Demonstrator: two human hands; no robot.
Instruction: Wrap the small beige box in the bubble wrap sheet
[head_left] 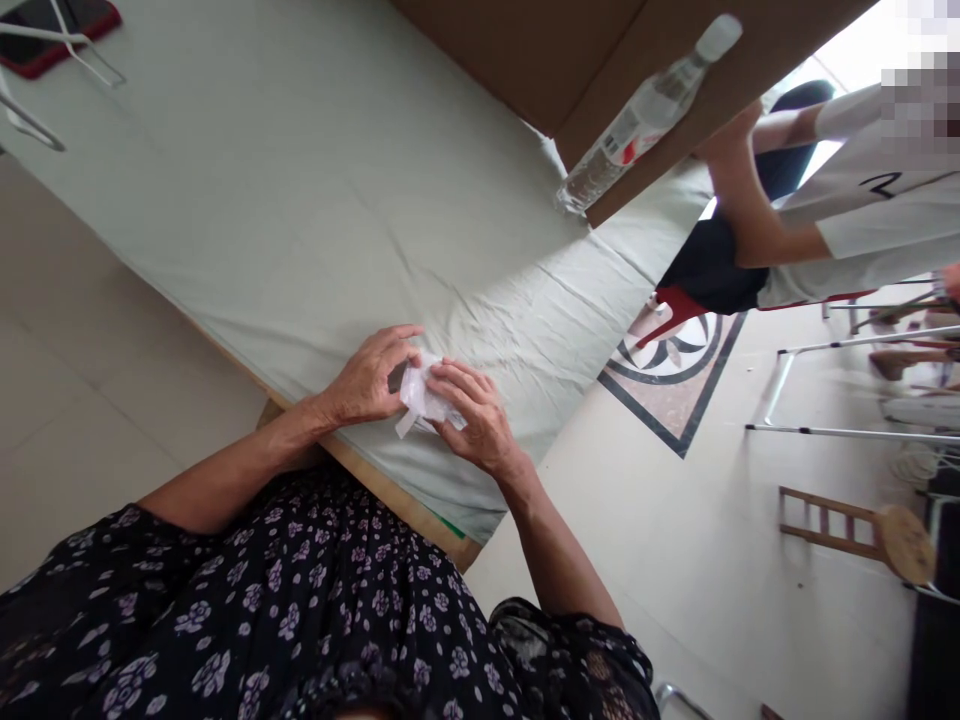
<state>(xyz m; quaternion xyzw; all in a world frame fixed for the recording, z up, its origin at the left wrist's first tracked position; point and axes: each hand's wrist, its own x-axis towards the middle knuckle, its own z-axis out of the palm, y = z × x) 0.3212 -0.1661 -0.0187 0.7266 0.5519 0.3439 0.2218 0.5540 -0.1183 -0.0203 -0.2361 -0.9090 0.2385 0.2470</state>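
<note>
A small crumpled piece of white, partly see-through wrapping is between my two hands, just above the pale green cloth near the table's front edge. My left hand pinches its left side, thumb and forefinger curved round a gap. On the other side, my right hand has its fingers bent over the wrapping, covering part of it. A narrow strip of the wrapping hangs down between the hands. Whether anything lies inside it cannot be made out.
The cloth-covered table carries a cardboard box and a clear bottle. A red-edged phone and white hangers lie at the far left. A seated person is at the right, above a wooden stool.
</note>
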